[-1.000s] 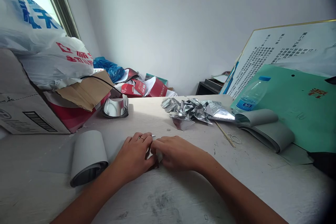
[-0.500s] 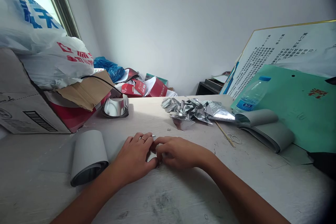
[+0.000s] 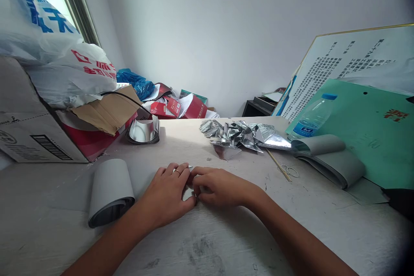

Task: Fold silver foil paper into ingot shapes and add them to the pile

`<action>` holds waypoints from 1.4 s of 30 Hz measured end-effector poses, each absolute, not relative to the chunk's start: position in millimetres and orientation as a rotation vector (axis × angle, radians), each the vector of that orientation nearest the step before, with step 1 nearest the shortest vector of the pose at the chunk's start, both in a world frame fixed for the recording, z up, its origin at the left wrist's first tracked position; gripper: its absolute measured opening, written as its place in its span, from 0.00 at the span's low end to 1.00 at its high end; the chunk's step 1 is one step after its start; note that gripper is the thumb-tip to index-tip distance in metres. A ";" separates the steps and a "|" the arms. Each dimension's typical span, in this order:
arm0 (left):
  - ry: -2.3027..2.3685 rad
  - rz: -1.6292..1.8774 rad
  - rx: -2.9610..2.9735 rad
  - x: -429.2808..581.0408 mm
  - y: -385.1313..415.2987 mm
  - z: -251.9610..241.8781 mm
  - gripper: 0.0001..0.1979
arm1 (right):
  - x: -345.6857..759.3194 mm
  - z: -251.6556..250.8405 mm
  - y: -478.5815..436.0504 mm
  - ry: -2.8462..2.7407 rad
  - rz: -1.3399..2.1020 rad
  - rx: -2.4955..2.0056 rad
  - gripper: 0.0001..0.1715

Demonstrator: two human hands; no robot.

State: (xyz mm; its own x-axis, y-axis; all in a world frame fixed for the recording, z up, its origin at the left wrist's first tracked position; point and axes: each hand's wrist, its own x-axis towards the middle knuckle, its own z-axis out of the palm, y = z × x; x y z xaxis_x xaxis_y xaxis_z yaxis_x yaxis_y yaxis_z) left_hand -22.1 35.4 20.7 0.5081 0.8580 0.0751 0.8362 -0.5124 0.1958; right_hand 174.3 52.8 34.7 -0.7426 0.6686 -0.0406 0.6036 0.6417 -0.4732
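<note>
Left hand over scuffed table, wall beyond.

Foil: small piece, pale silvery, low at table. You have it between left hand and right hand, fingers of both on it. Mostly covered; you see only bit in gap beside left thumb. Full outline, folds hidden from you.
</note>
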 end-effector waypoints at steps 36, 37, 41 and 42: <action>1.462 0.219 2.633 -22.3 36.0 16.6 0.21 | 174.9 31.1 53.8 -2.722 0.673 -1.047 0.06; 1.461 0.221 2.635 -22.5 36.0 16.4 0.21 | 174.8 31.1 53.8 -2.723 0.665 -1.049 0.06; 1.461 0.226 2.628 -22.7 35.6 16.9 0.21 | 175.4 30.6 54.2 -2.731 0.658 -1.036 0.06; 1.459 0.225 2.625 -22.6 35.6 17.2 0.21 | 175.7 30.4 54.3 -2.729 0.659 -1.030 0.06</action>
